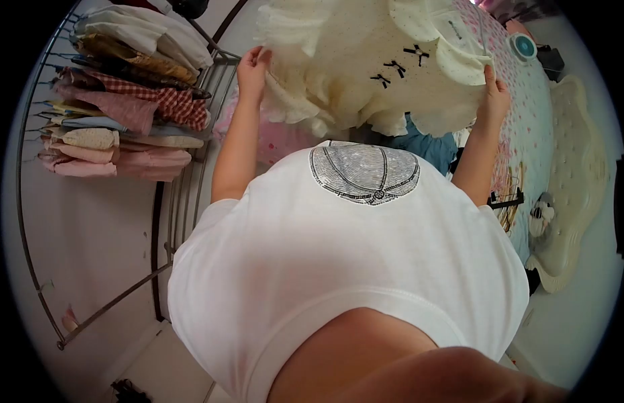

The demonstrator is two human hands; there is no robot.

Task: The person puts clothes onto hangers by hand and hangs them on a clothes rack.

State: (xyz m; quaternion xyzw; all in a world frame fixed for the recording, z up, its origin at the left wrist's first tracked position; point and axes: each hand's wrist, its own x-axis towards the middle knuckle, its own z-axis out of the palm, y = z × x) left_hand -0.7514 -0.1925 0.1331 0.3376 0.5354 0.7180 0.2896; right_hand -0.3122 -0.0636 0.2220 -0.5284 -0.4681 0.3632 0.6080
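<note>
A cream child's dress (352,57) with a ruffled, sheer skirt is spread out in front of me. Three small black bows (395,68) run down its front, and its wide pale collar (453,50) lies toward the right. My left hand (253,72) is closed at the left side of the ruffled skirt, pinching the fabric. At the collar end, my right hand (494,99) has its fingers closed on the dress near the shoulder. Blue cloth (424,142) lies underneath, partly covered by the dress and my shirt.
On the left stands a metal clothes rack (30,221) with several hung garments (134,101). A bed (537,121) with floral bedding and a padded headboard (573,168) is on the right. Hangers (510,198) lie near my right arm, and a round teal-faced object (524,46) sits farther back.
</note>
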